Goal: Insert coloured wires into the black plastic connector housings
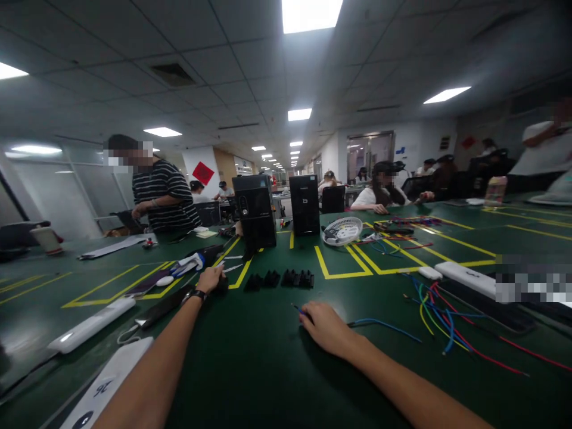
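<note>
Under ceiling lights [311, 15], over a green table [250, 369], the right hand [328, 328] is pinching a blue wire [373, 320]

From the left: the left hand [209, 280] is resting by a dark piece [220, 287], and I cannot tell whether it is grasping it. Black parts [291, 277] are sitting in a row between the hands. And here's the right hand, the wire's tip poking out ahead, its tail trailing toward loose coloured wires [440, 322]. Holding close to that tip should be giving best control, provided the tail is lying free of the tangle. Now lettering: at lower left, a white case [118, 372] is showing an inverted "26"; the right-hand black tower [304, 217] is bearing a b-like logo [305, 201].
</note>
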Demonstrator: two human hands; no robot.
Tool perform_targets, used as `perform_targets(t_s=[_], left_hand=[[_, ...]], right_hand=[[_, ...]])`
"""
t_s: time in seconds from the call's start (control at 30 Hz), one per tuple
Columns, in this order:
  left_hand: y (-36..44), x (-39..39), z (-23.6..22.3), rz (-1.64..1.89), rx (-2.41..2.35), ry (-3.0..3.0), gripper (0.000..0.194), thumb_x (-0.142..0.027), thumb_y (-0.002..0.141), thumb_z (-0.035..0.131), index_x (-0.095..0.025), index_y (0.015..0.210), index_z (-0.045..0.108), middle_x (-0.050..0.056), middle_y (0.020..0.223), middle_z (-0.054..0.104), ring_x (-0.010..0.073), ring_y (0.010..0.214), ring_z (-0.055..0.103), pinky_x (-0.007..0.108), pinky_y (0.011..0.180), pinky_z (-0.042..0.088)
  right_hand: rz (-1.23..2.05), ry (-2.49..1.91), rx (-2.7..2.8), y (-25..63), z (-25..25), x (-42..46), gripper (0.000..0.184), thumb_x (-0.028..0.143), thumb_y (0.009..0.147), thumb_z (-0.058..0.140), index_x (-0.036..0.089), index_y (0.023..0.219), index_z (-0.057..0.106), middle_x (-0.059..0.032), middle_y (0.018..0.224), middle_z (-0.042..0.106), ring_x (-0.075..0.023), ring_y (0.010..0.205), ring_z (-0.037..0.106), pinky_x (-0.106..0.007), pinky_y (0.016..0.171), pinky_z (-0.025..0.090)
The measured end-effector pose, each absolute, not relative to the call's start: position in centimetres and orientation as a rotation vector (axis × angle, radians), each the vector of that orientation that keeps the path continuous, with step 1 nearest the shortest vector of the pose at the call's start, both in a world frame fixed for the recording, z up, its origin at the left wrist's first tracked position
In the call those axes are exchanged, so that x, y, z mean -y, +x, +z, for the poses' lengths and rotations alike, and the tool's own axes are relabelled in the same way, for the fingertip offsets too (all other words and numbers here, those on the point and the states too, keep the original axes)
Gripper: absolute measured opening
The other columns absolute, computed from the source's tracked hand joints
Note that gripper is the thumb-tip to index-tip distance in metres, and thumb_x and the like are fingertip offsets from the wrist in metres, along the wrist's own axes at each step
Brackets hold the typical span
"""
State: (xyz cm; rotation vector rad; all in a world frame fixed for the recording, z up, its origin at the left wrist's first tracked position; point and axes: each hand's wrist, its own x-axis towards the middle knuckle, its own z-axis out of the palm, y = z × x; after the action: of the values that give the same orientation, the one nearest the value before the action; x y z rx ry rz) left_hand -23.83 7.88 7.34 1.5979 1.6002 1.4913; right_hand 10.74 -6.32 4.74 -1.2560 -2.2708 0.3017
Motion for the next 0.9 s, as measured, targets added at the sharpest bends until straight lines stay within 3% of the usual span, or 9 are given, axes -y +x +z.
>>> perform_targets(t_s=[0.17, 0.3, 0.4, 0.53, 0.63, 0.73, 0.9], left_hand=[[-25.1, -9.3, 7.2, 0.974, -1.965, 1.843, 0.032, -0.032, 0.077, 0.048, -0.017, 0.050, 0.055, 0.004, 0.045, 0.054, 0.0205, 0.057, 0.058, 0.027, 0.060, 0.040], [-25.0, -9.3, 6.8, 0.865, -2.058, 2.062, 0.033, -0.035, 0.083, 0.040, -0.013, 0.082, 0.065, 0.012, 0.086, 0.067, 0.0241, 0.086, 0.060, 0.033, 0.079, 0.042], [-22.8, -8.7, 6.8, 0.866, -1.974, 2.290, 0.045, -0.042, 0.087, 0.036, -0.014, 0.116, 0.055, 0.013, 0.123, 0.056, 0.0248, 0.115, 0.048, 0.038, 0.097, 0.035], [-16.8, -7.3, 6.3, 0.579, -1.618, 2.672, 0.058, -0.056, 0.087, 0.032, -0.028, 0.138, 0.035, 0.009, 0.146, 0.032, 0.0278, 0.135, 0.024, 0.049, 0.106, 0.024], [-11.8, -6.6, 5.6, 0.345, -1.567, 2.649, 0.061, -0.062, 0.085, 0.028, -0.037, 0.141, 0.026, 0.007, 0.152, 0.020, 0.0337, 0.139, 0.011, 0.061, 0.103, 0.016], [-7.7, -6.7, 5.2, 0.220, -1.651, 2.552, 0.062, -0.067, 0.083, 0.025, -0.041, 0.139, 0.027, 0.009, 0.150, 0.025, 0.0396, 0.137, 0.013, 0.071, 0.097, 0.008], [-2.9, -7.4, 5.2, 0.360, -1.602, 2.416, 0.061, -0.063, 0.082, 0.034, -0.040, 0.137, 0.033, 0.011, 0.145, 0.035, 0.0432, 0.134, 0.019, 0.074, 0.093, 0.003]], right_hand=[[0.239, -1.286, 2.357, 10.9, 4.4, 6.0, 0.028, 0.027, 0.091, 0.039, 0.016, 0.087, 0.064, -0.0076, 0.085, 0.065, -0.0175, 0.079, 0.058, -0.025, 0.069, 0.036], [0.228, -1.272, 2.403, 10.9, 3.9, 6.0, 0.030, 0.028, 0.092, 0.036, 0.016, 0.090, 0.063, -0.0075, 0.087, 0.064, -0.0177, 0.079, 0.058, -0.026, 0.069, 0.036], [0.232, -1.268, 2.407, 10.9, 3.8, 6.0, 0.030, 0.029, 0.092, 0.035, 0.016, 0.090, 0.062, -0.0076, 0.087, 0.064, -0.0177, 0.079, 0.058, -0.026, 0.068, 0.036], [0.239, -1.259, 2.426, 10.8, 3.9, 6.2, 0.030, 0.029, 0.092, 0.035, 0.016, 0.092, 0.062, -0.0078, 0.088, 0.064, -0.0176, 0.078, 0.058, -0.026, 0.068, 0.035], [0.228, -1.258, 2.427, 10.9, 4.1, 6.3, 0.029, 0.030, 0.092, 0.036, 0.017, 0.092, 0.063, -0.0082, 0.088, 0.065, -0.0179, 0.078, 0.058, -0.026, 0.068, 0.034], [0.272, -1.238, 2.419, 11.5, 4.7, 6.2, 0.030, 0.031, 0.092, 0.037, 0.018, 0.089, 0.063, -0.0069, 0.084, 0.066, -0.0172, 0.076, 0.059, -0.025, 0.065, 0.033], [0.315, -1.344, 2.298, 12.9, 5.9, 5.0, 0.030, 0.032, 0.091, 0.039, 0.017, 0.085, 0.065, -0.0071, 0.080, 0.067, -0.0171, 0.073, 0.059, -0.025, 0.062, 0.032]])
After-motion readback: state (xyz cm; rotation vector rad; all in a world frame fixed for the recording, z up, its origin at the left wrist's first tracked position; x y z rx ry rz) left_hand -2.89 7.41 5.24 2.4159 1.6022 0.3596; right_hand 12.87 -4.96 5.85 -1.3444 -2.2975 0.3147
